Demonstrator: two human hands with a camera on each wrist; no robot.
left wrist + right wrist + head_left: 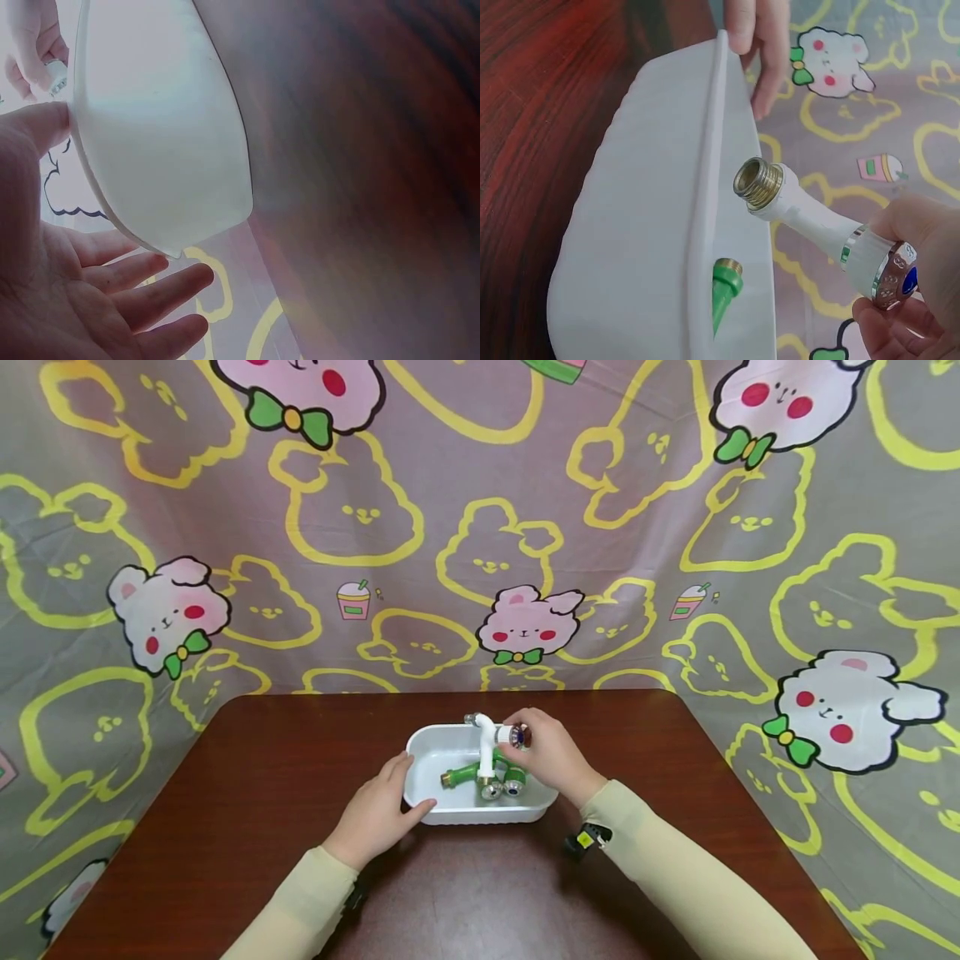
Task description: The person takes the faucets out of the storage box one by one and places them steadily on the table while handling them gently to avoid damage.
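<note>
My right hand (553,753) grips a white faucet (487,752) by its knob end, with fingers and thumb around the chrome-ringed, blue-centred handle. In the right wrist view a brass threaded end shows on the white faucet (817,217), held above the tray's rim. Below it, a white plastic tray (480,817) contains green faucet parts (467,774) with brass ends and chrome caps, partly hidden behind the white one. At the tray's left end, my left hand (372,814) rests against the rim, fingers spread and nearly straight, thumb at the front edge.
The tray stands on a dark red-brown wooden table (262,793), toward its far edge. Behind and on both sides hangs a grey curtain (420,585) with yellow outlines and cartoon animal faces. Dark wrist-worn devices (587,841) sit beneath the sleeves.
</note>
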